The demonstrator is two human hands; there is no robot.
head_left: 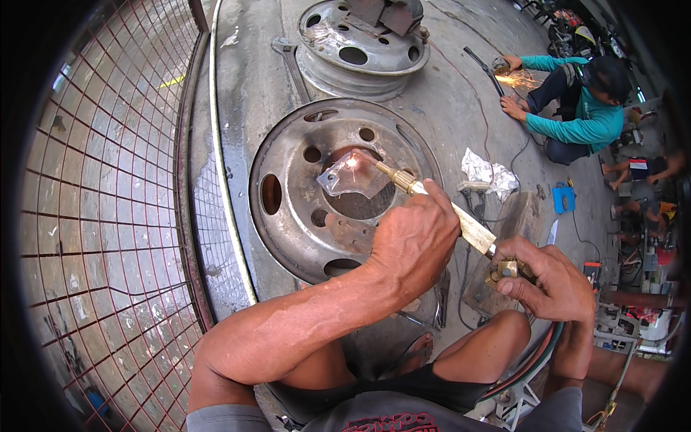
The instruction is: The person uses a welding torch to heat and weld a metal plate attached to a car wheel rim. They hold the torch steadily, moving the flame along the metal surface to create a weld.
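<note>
A brass-tipped cutting torch (469, 225) slants across the view, its nozzle end at a small metal plate (350, 180). A bright glowing spot shows on that plate, which has an irregular outline and holes. The plate lies over the centre opening of a worn steel wheel rim (281, 234). My left hand (417, 234) is closed round the front part of the torch, knuckles up. Behind it, my right hand (545, 282) grips the torch's rear end, with thumb and fingers at a brass valve. Red and green hoses (536, 363) run down beside my right forearm.
A second wheel rim (360, 75) with metal pieces on top stands beyond, an adjustable wrench (289, 68) beside it. Wire-mesh fencing (115, 180) lines the left. A crouching person (586, 108) grinds with sparks at far right. Crumpled white paper (489, 173) and cables lie on the floor.
</note>
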